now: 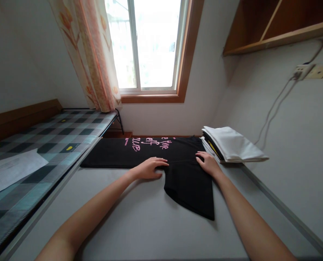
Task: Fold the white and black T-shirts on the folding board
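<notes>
A black T-shirt (115, 154) with pink lettering lies across the table, doubled over lengthwise, its short sleeve (190, 188) spread towards me. My left hand (150, 168) rests at the shirt's near edge, beside the inner corner of the sleeve. Its fingers are stretched over the cloth and the thumb is apart. At the shoulder end, my right hand (208, 164) touches the fabric with fingers extended. Neither hand visibly grips the shirt.
A stack of folded cloth with a white piece on top (232, 143) sits at the table's (139, 224) right. On the left is a bed with a checked mattress (77, 128) and a paper sheet (15, 170). A cord (272, 108) hangs along the right wall; a curtained window is ahead.
</notes>
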### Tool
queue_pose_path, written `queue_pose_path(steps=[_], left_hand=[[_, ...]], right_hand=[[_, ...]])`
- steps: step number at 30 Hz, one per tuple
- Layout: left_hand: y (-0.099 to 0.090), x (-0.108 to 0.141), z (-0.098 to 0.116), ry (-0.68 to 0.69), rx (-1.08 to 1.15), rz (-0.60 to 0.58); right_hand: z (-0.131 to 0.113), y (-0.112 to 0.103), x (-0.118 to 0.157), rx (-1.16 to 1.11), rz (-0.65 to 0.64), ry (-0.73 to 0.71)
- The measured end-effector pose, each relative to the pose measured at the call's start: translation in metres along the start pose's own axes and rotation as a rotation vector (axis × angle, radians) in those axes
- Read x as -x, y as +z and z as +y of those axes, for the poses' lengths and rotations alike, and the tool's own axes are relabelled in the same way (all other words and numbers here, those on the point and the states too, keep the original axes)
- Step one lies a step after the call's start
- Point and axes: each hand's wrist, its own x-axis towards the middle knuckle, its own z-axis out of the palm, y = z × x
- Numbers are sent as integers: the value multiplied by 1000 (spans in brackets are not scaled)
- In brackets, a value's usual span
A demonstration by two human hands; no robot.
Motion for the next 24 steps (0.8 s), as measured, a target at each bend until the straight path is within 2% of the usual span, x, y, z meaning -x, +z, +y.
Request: queue_pose_path(steps=[5,8,10,12,15,17,18,19,21,24], left_hand=[[-1,-25,18,119,6,-176],[5,-24,24,175,-7,-180],[11,-25,25,185,48,-138],[19,-30,21,66,177,-44],[26,-44,5,-367,505,211],[26,-53,-9,-629,743,394],[25,-55,-15,-709,836,467],[24,-56,-21,-753,900,519],[21,-55,-29,-751,928,564],[17,-48,-34,-621,726,530]], right_hand=[[-1,-2,1,-36,11,3],[-5,-4,0,-82,41,-12],[-7,-6,0,-141,48,-22],[-8,-7,-1,-228,36,2],[-2,-7,-3,-437,34,118],[5,-7,-6,-580,102,200],[8,-6,-7,-625,154,231],[11,-6,-8,-641,201,252],[13,-5,-8,-593,245,266],[6,-4,-5,-405,177,186]])
